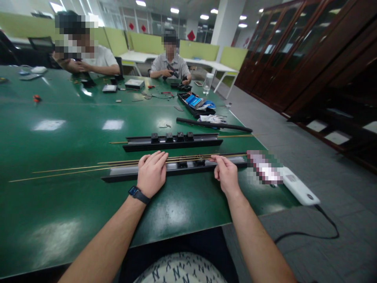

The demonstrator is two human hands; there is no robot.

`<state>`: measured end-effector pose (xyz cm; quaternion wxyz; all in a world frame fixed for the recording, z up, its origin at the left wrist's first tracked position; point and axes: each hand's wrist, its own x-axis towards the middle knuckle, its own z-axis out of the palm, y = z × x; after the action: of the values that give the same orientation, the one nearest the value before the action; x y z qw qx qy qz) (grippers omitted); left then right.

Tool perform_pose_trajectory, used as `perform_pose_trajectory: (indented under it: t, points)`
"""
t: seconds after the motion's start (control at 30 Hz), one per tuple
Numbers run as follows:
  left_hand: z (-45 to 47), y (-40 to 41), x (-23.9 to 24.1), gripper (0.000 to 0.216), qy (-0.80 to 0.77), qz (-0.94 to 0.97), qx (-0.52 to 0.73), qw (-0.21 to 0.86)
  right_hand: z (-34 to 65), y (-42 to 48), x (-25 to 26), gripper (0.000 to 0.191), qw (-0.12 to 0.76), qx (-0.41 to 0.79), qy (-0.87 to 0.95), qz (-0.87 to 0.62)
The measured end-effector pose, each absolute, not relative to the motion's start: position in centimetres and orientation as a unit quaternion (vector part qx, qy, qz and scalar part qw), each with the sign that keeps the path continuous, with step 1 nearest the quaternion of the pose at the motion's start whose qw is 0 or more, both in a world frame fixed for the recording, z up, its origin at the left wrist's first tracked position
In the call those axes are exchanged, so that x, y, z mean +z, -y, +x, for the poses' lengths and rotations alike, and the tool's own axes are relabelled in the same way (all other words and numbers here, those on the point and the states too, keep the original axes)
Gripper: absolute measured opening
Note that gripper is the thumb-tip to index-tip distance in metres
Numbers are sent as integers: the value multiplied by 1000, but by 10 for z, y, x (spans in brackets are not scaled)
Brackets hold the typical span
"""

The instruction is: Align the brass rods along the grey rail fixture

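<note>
Two long black channels with pale inner strips lie crosswise in front of me. My left hand (152, 171), with a watch on its wrist, is closed over the nearer channel (119, 173), fingers together and reaching its far side. Several thin brass-coloured rods (79, 169) run along this channel, pass by the left hand and stick out to the left. My right hand (226, 171) pinches the rods near the channel's right part, thumb against forefinger. Between the hands, small black blocks (182, 162) sit in the channel.
The farther channel (172, 146) carries several black blocks (180, 136) and more rods. Behind it lie a black strip (215, 125), gloves (212, 119) and a black tray (188, 104). A white power strip (299, 186) lies at the right edge. Two people sit across the green table (73, 129).
</note>
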<state>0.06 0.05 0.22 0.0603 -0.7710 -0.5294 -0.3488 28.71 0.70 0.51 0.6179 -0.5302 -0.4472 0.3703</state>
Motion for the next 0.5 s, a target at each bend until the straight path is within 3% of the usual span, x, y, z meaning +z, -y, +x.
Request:
perform_pose_trajectory:
  t: [0.5]
  points:
    - [0, -1, 2, 39, 527, -772, -350, 62, 290, -9, 3, 39, 643, 367, 408, -534]
